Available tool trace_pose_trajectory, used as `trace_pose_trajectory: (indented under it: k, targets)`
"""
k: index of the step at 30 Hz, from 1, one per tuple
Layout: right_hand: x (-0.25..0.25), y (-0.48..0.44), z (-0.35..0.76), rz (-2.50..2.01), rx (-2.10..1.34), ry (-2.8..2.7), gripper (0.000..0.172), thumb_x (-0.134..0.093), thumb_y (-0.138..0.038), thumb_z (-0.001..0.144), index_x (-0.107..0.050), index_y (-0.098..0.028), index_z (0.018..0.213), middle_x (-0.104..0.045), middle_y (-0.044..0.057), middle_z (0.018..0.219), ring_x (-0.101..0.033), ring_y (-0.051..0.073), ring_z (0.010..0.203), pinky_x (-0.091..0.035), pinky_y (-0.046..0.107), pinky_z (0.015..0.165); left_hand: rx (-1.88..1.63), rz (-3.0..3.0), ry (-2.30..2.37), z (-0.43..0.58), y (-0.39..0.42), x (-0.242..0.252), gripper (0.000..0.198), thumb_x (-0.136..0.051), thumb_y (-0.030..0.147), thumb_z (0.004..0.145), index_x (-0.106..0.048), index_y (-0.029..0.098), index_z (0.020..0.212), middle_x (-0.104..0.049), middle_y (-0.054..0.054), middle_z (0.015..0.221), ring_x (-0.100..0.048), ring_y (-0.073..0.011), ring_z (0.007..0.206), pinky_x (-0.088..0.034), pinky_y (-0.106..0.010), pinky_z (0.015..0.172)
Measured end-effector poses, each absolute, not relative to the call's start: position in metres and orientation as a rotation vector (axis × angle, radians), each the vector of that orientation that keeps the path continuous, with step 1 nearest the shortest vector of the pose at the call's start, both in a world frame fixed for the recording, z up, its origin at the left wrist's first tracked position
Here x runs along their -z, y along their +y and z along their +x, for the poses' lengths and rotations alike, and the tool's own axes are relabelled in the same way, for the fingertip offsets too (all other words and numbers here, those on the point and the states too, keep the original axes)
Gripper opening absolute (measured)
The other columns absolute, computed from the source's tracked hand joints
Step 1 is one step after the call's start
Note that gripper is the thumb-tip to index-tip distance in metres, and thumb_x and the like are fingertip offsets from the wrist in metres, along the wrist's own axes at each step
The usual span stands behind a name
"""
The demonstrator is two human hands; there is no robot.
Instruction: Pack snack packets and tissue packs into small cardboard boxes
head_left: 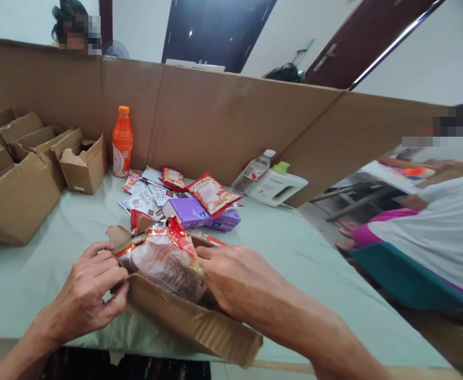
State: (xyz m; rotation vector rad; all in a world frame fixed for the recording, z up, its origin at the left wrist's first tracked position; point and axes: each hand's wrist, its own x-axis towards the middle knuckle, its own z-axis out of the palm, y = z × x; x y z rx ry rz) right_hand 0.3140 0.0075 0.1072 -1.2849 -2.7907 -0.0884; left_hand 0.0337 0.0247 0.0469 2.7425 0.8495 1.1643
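Note:
An open cardboard box [192, 311] lies near the front edge of the table with its front flap folded outward. My left hand [89, 285] is closed on the box's left edge, thumb and fingers pinching the cardboard. A clear plastic food packet with red and gold trim [166, 264] sits tilted in the box opening, its top sticking out. My right hand [227, 272] is closed at the packet's right side, its fingertips partly hidden behind the plastic. Right behind the box lie purple tissue packs [186, 211] and a red and white food packet [211, 192].
Cardboard boxes [21, 195] stand at the left, beside an orange bottle [122, 142]. White sachets [140, 198] lie mid-table. A clear bottle [253, 173] and a white jug with green cap [275, 184] lean against the cardboard partition [223, 121]. Another person [433, 227] sits at the right.

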Motion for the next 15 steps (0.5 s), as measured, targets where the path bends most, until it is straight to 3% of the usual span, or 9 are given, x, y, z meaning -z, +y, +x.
trace_pose_trajectory:
  k: [5,10,15]
  targets:
    - [-0.116,-0.004,0.320,-1.204,0.246,-2.593,0.031,-0.045,0.000,0.086,-0.065,-0.023,0.080,-0.068,0.002,0.072,-0.060,0.016,0.056,-0.041,0.028,0.054,-1.179,2.740,0.817,0.035,0.024,-0.046,0.019,-0.053,0.006,0.092,-0.057,0.021,0.081,-0.058,0.005,0.064,-0.058,-0.0120,0.060,-0.052,-0.035,0.096]
    - [-0.099,-0.010,0.300,-1.227,0.579,-2.592,0.031,-0.051,0.003,0.070,-0.067,-0.020,0.081,-0.067,0.004,0.066,-0.063,0.020,0.057,-0.044,0.032,0.057,-1.162,2.750,0.846,0.038,0.026,-0.046,0.022,-0.052,0.006,0.093,-0.055,0.021,0.077,-0.060,0.005,0.065,-0.059,-0.0126,0.062,-0.052,-0.036,0.097]
    - [-0.102,-0.013,0.311,-1.248,0.416,-2.685,0.029,-0.054,0.001,0.069,-0.066,-0.022,0.080,-0.068,0.001,0.067,-0.062,0.017,0.056,-0.045,0.028,0.056,-1.161,2.734,0.826,0.037,0.025,-0.046,0.020,-0.053,0.006,0.092,-0.058,0.020,0.079,-0.061,0.004,0.066,-0.060,-0.0130,0.063,-0.053,-0.036,0.094]
